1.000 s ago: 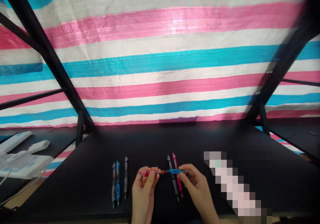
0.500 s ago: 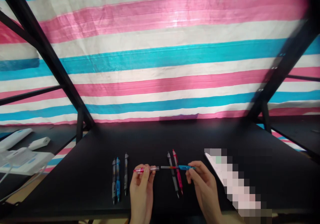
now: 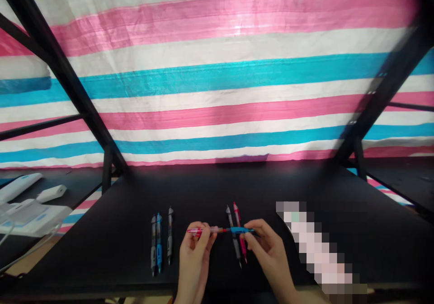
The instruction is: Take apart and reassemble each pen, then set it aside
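Note:
My left hand (image 3: 195, 249) pinches the clear red barrel half of a pen (image 3: 200, 230), held level above the black table (image 3: 203, 191). My right hand (image 3: 266, 247) pinches the blue grip half (image 3: 241, 230) with the refill running between the two pieces, which meet end to end. Beneath them lie a grey pen (image 3: 233, 240) and a pink pen (image 3: 240, 236) side by side. Three more pens (image 3: 159, 243), grey, blue and grey, lie in a row to the left of my left hand.
A pixelated strip (image 3: 315, 250) lies on the table at the right. White devices with cables (image 3: 27, 209) sit on a neighbouring surface at the left. Black frame bars (image 3: 68, 87) rise on both sides before a pink, white and blue striped tarp (image 3: 217, 82).
Half a second ago the two pen halves were pulled apart with the refill bared between them. My hands have moved back together and the halves now meet.

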Tool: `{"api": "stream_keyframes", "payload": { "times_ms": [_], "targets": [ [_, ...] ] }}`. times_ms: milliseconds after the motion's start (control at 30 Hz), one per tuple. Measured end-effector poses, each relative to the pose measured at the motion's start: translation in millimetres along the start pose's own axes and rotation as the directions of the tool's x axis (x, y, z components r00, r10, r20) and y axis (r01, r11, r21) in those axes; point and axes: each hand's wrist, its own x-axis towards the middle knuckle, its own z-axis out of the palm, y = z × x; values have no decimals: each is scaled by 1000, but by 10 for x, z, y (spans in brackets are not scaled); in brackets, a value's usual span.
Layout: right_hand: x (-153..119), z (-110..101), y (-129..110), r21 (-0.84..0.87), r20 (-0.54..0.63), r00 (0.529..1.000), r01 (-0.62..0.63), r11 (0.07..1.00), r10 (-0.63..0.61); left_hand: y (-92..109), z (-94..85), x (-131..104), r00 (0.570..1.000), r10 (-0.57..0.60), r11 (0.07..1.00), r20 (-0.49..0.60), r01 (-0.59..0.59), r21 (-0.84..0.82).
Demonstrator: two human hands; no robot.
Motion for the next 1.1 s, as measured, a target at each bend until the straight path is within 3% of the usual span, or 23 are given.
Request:
{"api": "stream_keyframes", "payload": {
  "times_ms": [100,267,433,600,1100],
  "targets": [
    [-22,41,-13,-100,56,997,51,994,-45,15,16,-16,998,-30,999,63,28,31],
    [-18,40,-7,-183,36,997,80,980,-74,11,3,-17,993,-38,997,112,30,66],
    [-10,41,-56,-263,75,995,89,961,-71,-2,-9,-13,995,-45,998,94,40,51],
    [-32,54,-56,-188,56,992,124,974,-116,-13,-16,-5,1000,-13,1000,10,13,18],
    [-35,60,2,-290,92,993,101,952,-77,-21,-14,-7,1000,2,1000,-15,-2,-6]
  ]
}}
